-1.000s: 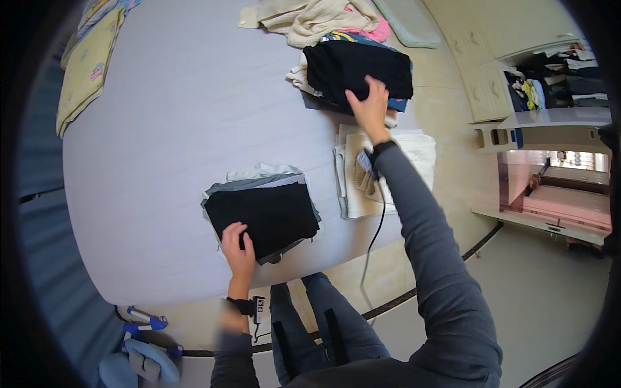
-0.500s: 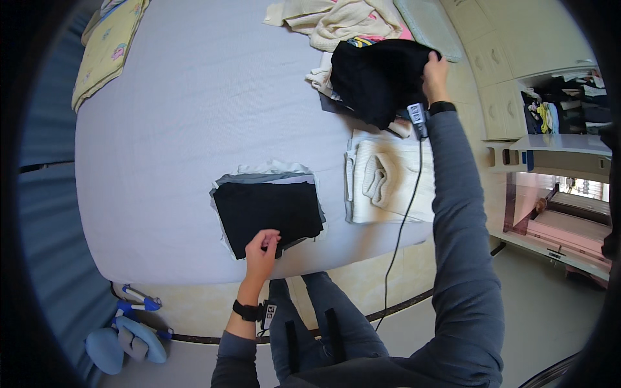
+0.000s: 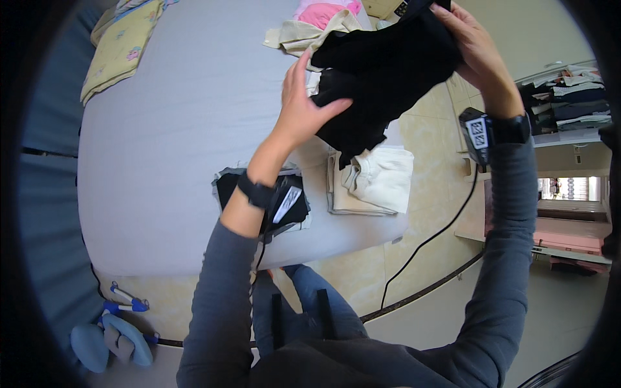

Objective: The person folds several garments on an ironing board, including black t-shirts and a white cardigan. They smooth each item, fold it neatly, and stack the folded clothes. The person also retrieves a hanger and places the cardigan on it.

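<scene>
A black garment (image 3: 394,71) hangs in the air over the far right of the bed, its lower edge draping unevenly. My right hand (image 3: 477,52) grips its upper right edge, thumb on top. My left hand (image 3: 303,107) is at the garment's left edge, with thumb and fingers spread apart; it seems to touch the cloth without closing on it. Below my left forearm lies a stack of folded dark and grey clothes (image 3: 228,186), partly hidden by my wrist. A pile of folded white knitwear (image 3: 383,184) lies to its right, just under the garment.
Cream and pink clothes (image 3: 317,19) are heaped behind the garment. A yellow folded blanket (image 3: 123,52) lies at the bed's far left. On the right stands an open shelf with clothes (image 3: 569,97). A cable (image 3: 433,236) dangles from my right wrist device.
My right hand has raised the black garment off the heap, up and toward the right. My left hand has left the dark stack and reached up to the garment's left side.
</scene>
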Demonstrator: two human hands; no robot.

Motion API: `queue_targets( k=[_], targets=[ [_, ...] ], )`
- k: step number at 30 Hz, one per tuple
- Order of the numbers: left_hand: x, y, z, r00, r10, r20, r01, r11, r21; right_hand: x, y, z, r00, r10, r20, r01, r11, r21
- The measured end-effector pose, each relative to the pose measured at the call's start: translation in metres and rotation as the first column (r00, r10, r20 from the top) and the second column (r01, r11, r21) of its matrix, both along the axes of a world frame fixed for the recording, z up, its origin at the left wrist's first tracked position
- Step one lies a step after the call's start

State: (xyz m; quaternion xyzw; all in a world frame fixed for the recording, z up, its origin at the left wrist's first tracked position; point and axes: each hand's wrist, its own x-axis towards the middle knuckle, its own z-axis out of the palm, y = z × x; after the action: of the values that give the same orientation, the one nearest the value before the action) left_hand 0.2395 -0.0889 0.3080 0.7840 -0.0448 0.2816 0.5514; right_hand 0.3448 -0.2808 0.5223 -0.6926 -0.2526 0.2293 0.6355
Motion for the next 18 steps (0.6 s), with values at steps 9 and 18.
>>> queue_targets(
  k=[9,18],
  targets=[
    [-0.035,0.105,0.109,0.878,-0.431,-0.208,0.358,0.880,-0.313,-0.075,0.009,0.130,0.906,-0.015,0.423,0.072,0.990,-0.119],
    [-0.101,0.243,0.264,0.975,0.206,0.077,-0.220,0.897,0.383,-0.046,-0.027,0.105,0.601,-0.244,0.761,0.512,0.849,-0.132]
  ],
)
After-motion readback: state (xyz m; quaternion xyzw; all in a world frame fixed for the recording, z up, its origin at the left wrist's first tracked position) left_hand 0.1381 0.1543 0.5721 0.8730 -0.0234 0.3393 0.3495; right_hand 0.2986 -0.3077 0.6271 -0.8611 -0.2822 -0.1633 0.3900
